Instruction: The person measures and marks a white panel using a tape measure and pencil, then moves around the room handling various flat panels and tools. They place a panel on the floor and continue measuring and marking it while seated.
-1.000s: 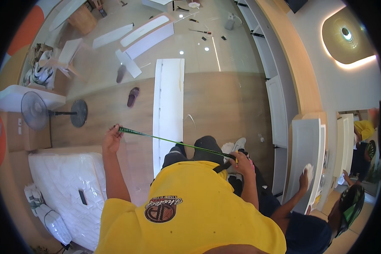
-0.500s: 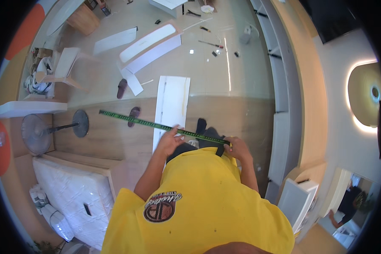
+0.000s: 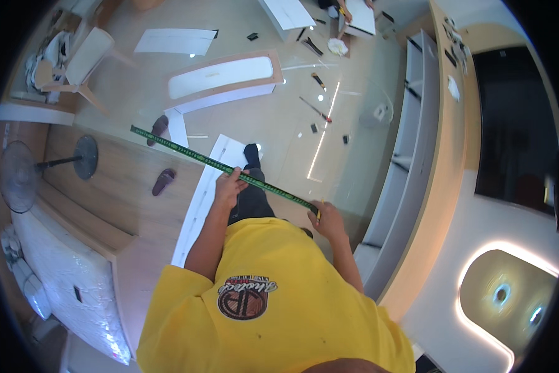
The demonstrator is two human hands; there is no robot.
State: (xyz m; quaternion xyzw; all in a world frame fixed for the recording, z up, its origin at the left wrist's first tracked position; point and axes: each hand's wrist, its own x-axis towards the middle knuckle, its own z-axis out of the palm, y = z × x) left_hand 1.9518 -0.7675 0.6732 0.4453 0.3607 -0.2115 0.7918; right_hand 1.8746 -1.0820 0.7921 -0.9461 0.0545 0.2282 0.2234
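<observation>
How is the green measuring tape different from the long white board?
The measuring tape is green; the white board is white. The tape is narrow; the board is much wider. The tape is held up; the board lies on the floor. Both are long.

Head-worn fisheye view, facing steeply down, tape measure (image 3: 205,160) near

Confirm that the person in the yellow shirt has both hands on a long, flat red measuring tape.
Not red: the head view shows the long, flat measuring tape is green. The left hand and right hand are both on it.
</observation>
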